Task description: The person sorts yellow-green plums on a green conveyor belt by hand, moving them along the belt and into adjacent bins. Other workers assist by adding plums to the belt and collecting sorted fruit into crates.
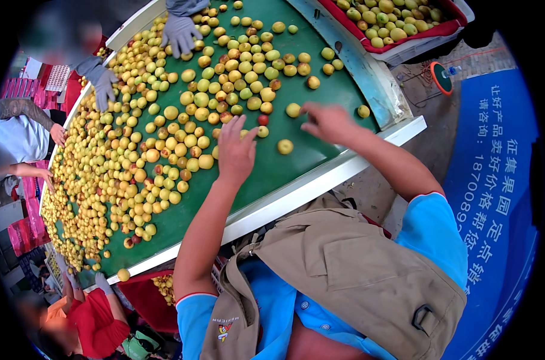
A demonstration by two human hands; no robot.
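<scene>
Yellow-green fruits that look like jujubes point(245, 67), many with red-brown patches, are spread over a green sorting belt point(299, 164). My left hand point(236, 148) is palm down at the near edge of the cluster, fingers somewhat apart. A fruit point(263, 131) lies just beside its fingertips, and others are partly hidden behind it. A small red fruit point(263, 119) rests between my two hands. My right hand point(328, 123), slightly blurred, has bent, parted fingers close to a yellow fruit point(293, 110); no fruit shows in its grasp. One more yellow fruit point(285, 146) sits nearer to me.
A co-worker's grey-gloved hands point(181, 36) reach onto the belt opposite. Other people stand along its left end. A white crate point(416, 45) with red lining holds fruit at upper right. The belt's white metal rim point(299, 192) runs before my body. A blue printed banner point(493, 180) is at right.
</scene>
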